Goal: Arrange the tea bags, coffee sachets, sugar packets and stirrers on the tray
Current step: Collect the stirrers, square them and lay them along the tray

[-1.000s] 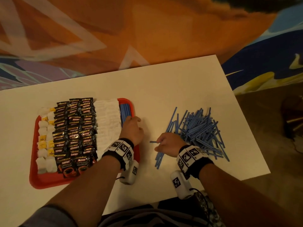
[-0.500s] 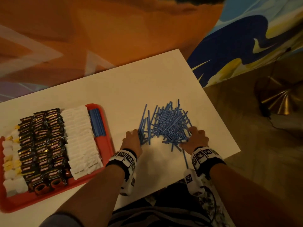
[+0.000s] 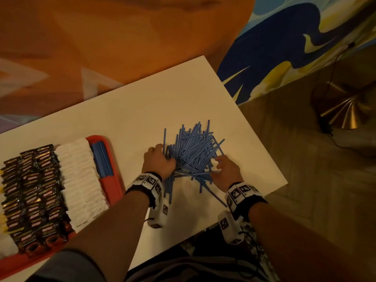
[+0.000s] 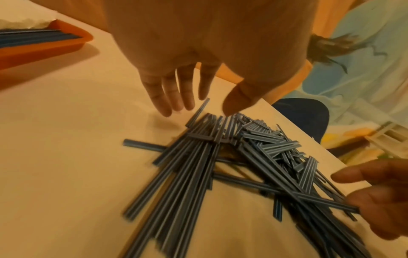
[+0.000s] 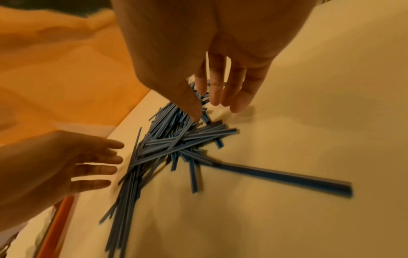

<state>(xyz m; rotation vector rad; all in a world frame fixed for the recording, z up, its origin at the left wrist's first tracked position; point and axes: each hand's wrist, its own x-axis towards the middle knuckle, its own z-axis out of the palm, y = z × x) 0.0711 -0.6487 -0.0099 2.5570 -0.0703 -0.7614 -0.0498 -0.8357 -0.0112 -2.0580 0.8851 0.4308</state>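
Flanking the pile: left hand (image 3: 157, 162) on its left edge, right hand (image 3: 224, 173) on its near right edge, both low on the white table (image 3: 126, 119).
Left hand: fingers (image 4: 167, 92) straight and slightly spread, thumb just above the stick ends, gripping nothing.
Right hand: fingers (image 5: 223, 87) extended and loosely apart, tips among the sticks, holding nothing that I can make out.
Loose stirrers (image 3: 194, 153): blue, criss-crossed in a heap on the table, right of the tray; several lie parallel toward the near edge, under the left wrist.
Tray (image 3: 114, 180): red, at the left, well apart from the heap.
Tray contents: a neat bundle of blue stirrers (image 3: 101, 159) along its right rim, white packets (image 3: 81, 180) beside them, dark coffee sachets (image 3: 32, 192) further left.
Floor: brass lamp base (image 3: 343, 108) at far right.
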